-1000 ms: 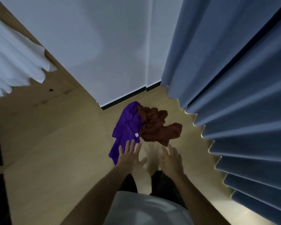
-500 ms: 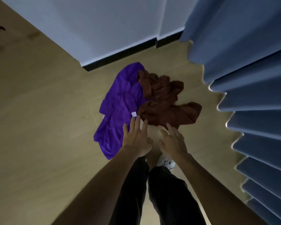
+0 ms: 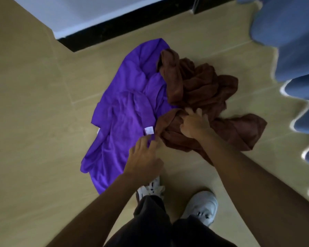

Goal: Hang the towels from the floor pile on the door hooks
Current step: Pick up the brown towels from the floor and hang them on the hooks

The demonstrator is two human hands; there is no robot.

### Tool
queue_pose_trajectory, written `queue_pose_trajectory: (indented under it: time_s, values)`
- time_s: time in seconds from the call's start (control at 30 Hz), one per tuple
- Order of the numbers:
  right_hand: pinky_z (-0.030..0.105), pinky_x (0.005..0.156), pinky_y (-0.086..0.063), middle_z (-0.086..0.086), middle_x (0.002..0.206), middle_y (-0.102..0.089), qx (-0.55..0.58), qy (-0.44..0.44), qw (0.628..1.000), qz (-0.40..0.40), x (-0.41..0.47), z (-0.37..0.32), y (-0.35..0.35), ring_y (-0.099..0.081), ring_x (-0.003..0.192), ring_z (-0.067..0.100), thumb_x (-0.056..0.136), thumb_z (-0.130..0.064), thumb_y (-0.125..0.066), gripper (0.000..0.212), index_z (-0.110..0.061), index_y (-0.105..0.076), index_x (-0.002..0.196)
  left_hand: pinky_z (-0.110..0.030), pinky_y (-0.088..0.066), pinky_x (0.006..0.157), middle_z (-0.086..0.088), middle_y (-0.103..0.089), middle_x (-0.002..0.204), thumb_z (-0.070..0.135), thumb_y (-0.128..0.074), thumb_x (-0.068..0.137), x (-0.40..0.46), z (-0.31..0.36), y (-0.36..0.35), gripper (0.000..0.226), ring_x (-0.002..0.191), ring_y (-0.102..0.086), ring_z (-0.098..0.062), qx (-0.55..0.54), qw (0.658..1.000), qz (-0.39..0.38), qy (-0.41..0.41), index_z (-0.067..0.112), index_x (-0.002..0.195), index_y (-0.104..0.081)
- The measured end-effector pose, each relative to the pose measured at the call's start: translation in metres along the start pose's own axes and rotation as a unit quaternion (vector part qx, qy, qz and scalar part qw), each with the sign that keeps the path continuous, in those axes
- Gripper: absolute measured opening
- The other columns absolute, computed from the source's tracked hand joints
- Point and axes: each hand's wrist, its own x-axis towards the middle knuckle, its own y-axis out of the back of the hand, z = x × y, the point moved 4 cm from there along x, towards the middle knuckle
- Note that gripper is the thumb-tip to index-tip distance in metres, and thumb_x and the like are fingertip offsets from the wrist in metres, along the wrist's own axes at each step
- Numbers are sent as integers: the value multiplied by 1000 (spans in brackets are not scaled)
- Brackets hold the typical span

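While the right hand [image 3: 194, 124] clutches the brown towel [image 3: 200, 86], the left hand [image 3: 143, 157] pinches the purple towel [image 3: 128, 107].

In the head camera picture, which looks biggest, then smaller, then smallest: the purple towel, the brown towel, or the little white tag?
1. purple towel
2. brown towel, close to the purple one, so that order is unsure
3. white tag, clearly smallest
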Motion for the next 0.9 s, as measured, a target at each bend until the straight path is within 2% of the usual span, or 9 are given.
queue_pose_trajectory:
  time_s: [0.1, 0.17, 0.27, 0.4, 0.5, 0.57, 0.67, 0.77, 0.9]
  values:
    - [38, 101, -39, 18, 129, -53, 64, 14, 998, -2, -23, -11, 2, -48, 122, 34, 93, -20, -45, 37, -1, -57, 122, -37, -28, 107, -4, -22, 150, 31, -51, 87, -16, 3, 4, 57, 138, -22, -22, -13, 1000, -10, 5, 20, 139, -32]
    - [32, 87, -46, 16, 114, -62, 130, 46, 990, -15, -67, -22, 17, -58, 107, 30, 91, -17, -47, 29, -6, -62, 113, -34, -28, 107, -2, -24, 148, 30, -49, 87, -36, 17, 20, 58, 136, -24, -21, -13, 1000, -7, 5, 20, 141, -29]
    - [30, 82, -42, 11, 109, -58, 178, 119, 977, 2, -145, -35, 65, -55, 103, 28, 88, -13, -48, 25, -11, -62, 110, -33, -29, 105, 1, -31, 143, 24, -49, 86, -73, 52, 62, 58, 133, -27, -19, -37, 999, 5, -24, 21, 141, -29]
    - [29, 83, -39, 20, 91, -64, 199, 192, 951, 138, -251, -40, 171, -63, 91, 32, 77, -5, -53, 15, 1, -64, 84, -33, -31, 101, 3, -34, 139, 17, -47, 86, -131, 103, 143, 60, 130, -31, -19, -38, 996, 42, -68, 24, 142, -25]
    - [29, 94, -37, 14, 104, -60, 236, 192, 941, 148, -323, -39, 248, -55, 106, 24, 83, -8, -42, 24, -2, -59, 98, -37, -36, 102, 2, -38, 139, 15, -46, 88, -177, 137, 206, 58, 129, -35, -20, -47, 995, 59, -66, 21, 142, -27]
    - [29, 86, -40, 4, 93, -55, 260, 204, 925, 190, -368, -37, 300, -52, 97, 21, 79, -3, -48, 13, -8, -54, 90, -39, -39, 98, -3, -48, 130, 15, -47, 88, -208, 160, 251, 45, 122, -45, -23, -84, 990, 80, -77, 17, 132, -40]
    - [18, 70, -30, -6, 81, -45, 279, 221, 901, 249, -434, -35, 376, -44, 79, 11, 73, 1, -50, 16, -12, -48, 81, -45, -44, 87, -10, -58, 108, 13, -52, 85, -254, 193, 321, 26, 102, -56, -32, -134, 977, 127, -105, 11, 110, -50]
    - [24, 67, -36, -5, 78, -49, 289, 253, 876, 291, -493, -32, 443, -42, 73, 9, 72, 3, -51, 18, -13, -49, 79, -47, -47, 83, -14, -61, 101, 19, -55, 84, -302, 218, 379, 22, 94, -58, -35, -166, 965, 165, -119, 9, 103, -51]
    - [4, 70, -33, -11, 75, -49, 308, 287, 827, 371, -571, -35, 530, -46, 78, -8, 72, 4, -50, 22, -18, -48, 77, -38, -53, 84, -9, -66, 105, 23, -53, 89, -369, 232, 440, 30, 96, -63, -29, -152, 952, 235, -122, 17, 118, -53]
